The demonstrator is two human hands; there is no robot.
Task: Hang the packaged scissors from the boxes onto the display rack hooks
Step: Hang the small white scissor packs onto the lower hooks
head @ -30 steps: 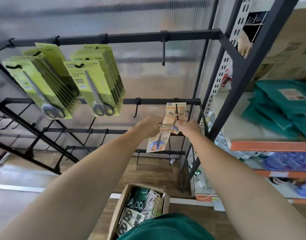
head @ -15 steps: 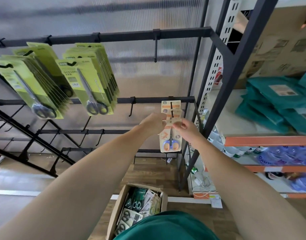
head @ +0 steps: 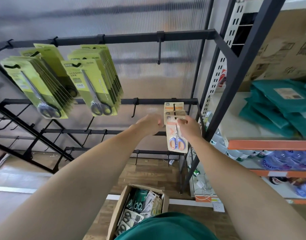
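Note:
My right hand [head: 188, 126] pinches the top right corner of a beige scissors pack [head: 175, 137] with small blue-and-orange scissors. My left hand [head: 148, 123] is curled at the pack's upper left edge. The pack hangs upright, its punched hole at the tip of a black hook [head: 174, 108] on the right end of the rack's second bar [head: 148, 101]. Two matching beige packs [head: 173, 105] hang on that hook behind it. Below me, a cardboard box [head: 118, 210] on the floor holds several more scissors packs.
Two rows of green scissors packs [head: 95, 87] fill hooks on the top bar at left. Bare hooks [head: 134, 108] stand on the second and lower bars. A black upright post [head: 235, 80] and a shelf with teal bags [head: 278, 104] stand close on the right.
The beige pack swung from tilted to upright and rose to the hook tip, in front of the two hung packs. Both hands moved up and right with it.

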